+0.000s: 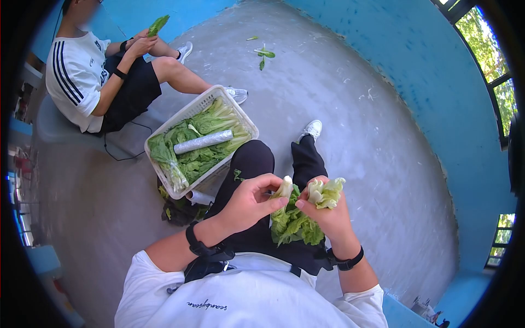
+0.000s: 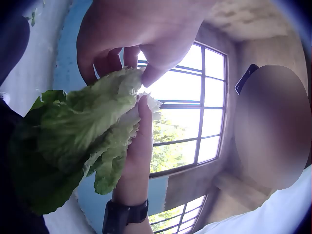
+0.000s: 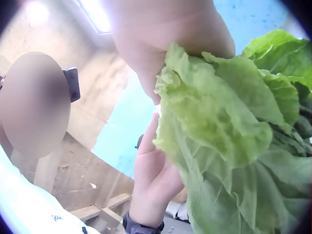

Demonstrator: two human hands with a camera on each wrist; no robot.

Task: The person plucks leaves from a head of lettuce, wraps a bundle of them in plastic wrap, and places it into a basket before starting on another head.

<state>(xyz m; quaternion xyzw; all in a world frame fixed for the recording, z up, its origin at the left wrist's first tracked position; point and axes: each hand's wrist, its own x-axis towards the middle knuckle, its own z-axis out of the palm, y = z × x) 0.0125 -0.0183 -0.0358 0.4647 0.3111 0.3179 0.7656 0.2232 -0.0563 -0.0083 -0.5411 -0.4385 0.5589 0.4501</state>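
Over the lap, my left hand pinches the pale stem end of a lettuce leaf between thumb and fingers. Right beside it, my right hand grips a bunch of lettuce, its whitish stem ends pointing up out of the fist. Green ruffled leaves hang down between the two hands. In the left wrist view the hanging leaves spread below my left fingers, with the right thumb close by. The right wrist view has broad green leaves that hide most of the right fingers.
A white plastic crate full of lettuce stands at front left, a roll of clear film lying on top. Another seated person holds a green leaf. Leaf scraps lie on the grey floor. Dark bagged greens sit beside the crate.
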